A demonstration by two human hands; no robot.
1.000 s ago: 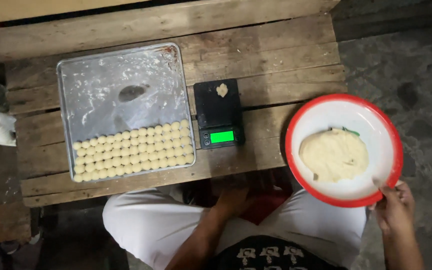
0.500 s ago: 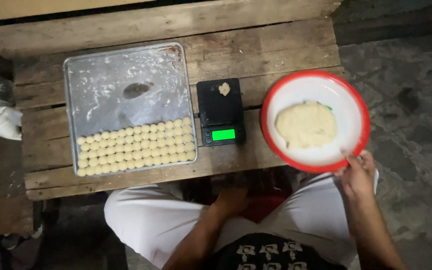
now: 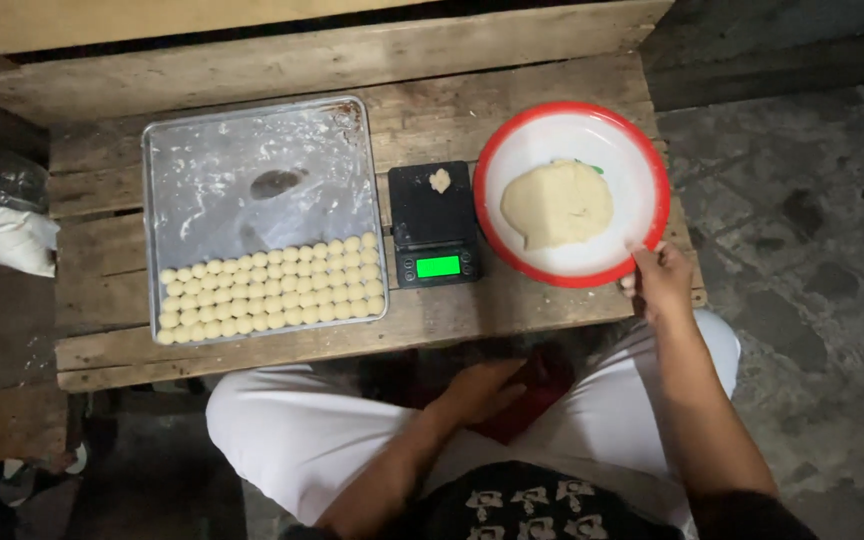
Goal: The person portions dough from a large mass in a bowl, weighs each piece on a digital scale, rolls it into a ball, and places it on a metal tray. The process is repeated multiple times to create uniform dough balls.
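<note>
- Two things shifted: white bowl (image 3: 642, 150) with the dough lump (image 3: 556, 204) slid left onto the wooden table (image 3: 512, 80), now beside the scale (image 3: 434, 224)
- right hand (image 3: 660, 283) pinches its rim
- left hand (image 3: 480, 388) rests loosely open in the lap, empty

On our rough wooden plank table (image 3: 512, 70), the square metal baking tray (image 3: 167, 210) sits left, the small black digital scale (image 3: 434, 225) centre, the red-rimmed white round plate (image 3: 572, 120) right.
</note>
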